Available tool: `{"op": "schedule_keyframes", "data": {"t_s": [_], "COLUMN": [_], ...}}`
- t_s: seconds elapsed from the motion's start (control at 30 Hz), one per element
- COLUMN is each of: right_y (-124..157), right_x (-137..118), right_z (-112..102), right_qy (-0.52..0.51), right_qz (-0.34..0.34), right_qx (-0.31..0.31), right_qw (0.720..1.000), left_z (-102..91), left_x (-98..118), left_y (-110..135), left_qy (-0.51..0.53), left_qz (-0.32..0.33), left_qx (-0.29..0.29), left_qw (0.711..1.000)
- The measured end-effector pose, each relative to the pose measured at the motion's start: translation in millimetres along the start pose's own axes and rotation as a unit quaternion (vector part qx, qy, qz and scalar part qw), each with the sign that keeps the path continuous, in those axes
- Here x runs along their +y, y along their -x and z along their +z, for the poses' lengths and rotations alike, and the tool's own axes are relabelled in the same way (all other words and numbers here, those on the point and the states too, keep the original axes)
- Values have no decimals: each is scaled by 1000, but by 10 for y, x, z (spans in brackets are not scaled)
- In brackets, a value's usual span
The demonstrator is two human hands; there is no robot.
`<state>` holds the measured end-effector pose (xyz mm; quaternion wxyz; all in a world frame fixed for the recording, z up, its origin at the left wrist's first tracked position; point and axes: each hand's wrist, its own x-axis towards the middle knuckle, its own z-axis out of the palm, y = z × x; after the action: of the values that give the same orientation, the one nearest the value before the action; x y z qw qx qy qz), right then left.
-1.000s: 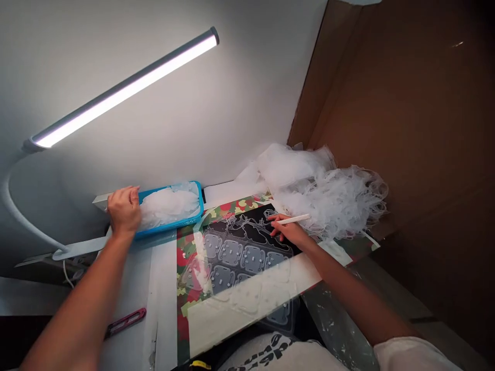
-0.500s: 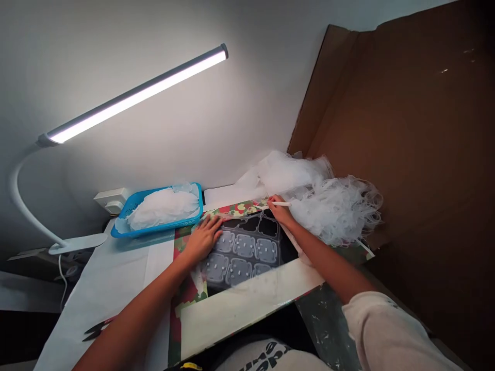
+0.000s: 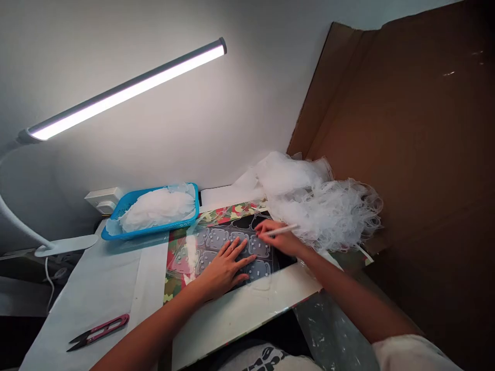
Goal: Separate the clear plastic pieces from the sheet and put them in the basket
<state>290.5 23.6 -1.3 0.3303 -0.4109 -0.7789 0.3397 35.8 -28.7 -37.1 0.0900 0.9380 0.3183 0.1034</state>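
Note:
A clear plastic sheet (image 3: 216,238) with rows of moulded, rounded-square shapes lies over a dark patch on the board. My left hand (image 3: 228,263) rests flat on it with fingers spread. A slim white pen-like tool (image 3: 279,230) is pinched in my right hand (image 3: 276,236), close to the sheet's upper right shapes. The tool's tip is blurred and hidden by the fingers. Under the sheet, the board has camouflage-patterned strips (image 3: 176,298) and a broad white strip (image 3: 247,314) along its near side.
A blue basket (image 3: 150,226) of thin white pieces stands at the back left. Tangled clear scraps (image 3: 332,211) are heaped at the back right, beside a cardboard panel (image 3: 386,134). Pink-handled thread snips (image 3: 101,330) lie at the near left. A lit lamp (image 3: 127,93) hangs above.
My left hand has moved right, from the sheet's left edge onto its middle. My right hand has come nearer with the white tool. The sheet has shifted left, and the snips are now uncovered.

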Motion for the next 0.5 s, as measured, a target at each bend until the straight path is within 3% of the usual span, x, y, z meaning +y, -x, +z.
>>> {"op": "schedule_keyframes", "data": {"t_s": [0.07, 0.17, 0.5], "right_y": [240, 428, 387], "right_x": [-65, -65, 29], "right_z": [120, 228, 276], "right_qy": [-9, 8, 39], "right_qz": [-4, 2, -26], "right_qx": [-52, -47, -67], "right_qw": [999, 999, 997], "left_z": [-19, -27, -7], "left_x": [-24, -47, -40], "left_y": [20, 21, 25], "left_qy": [0, -3, -5], "left_qz": [4, 15, 22], "left_qx": [-7, -12, -21], "left_qw": [1000, 1000, 1000]}}
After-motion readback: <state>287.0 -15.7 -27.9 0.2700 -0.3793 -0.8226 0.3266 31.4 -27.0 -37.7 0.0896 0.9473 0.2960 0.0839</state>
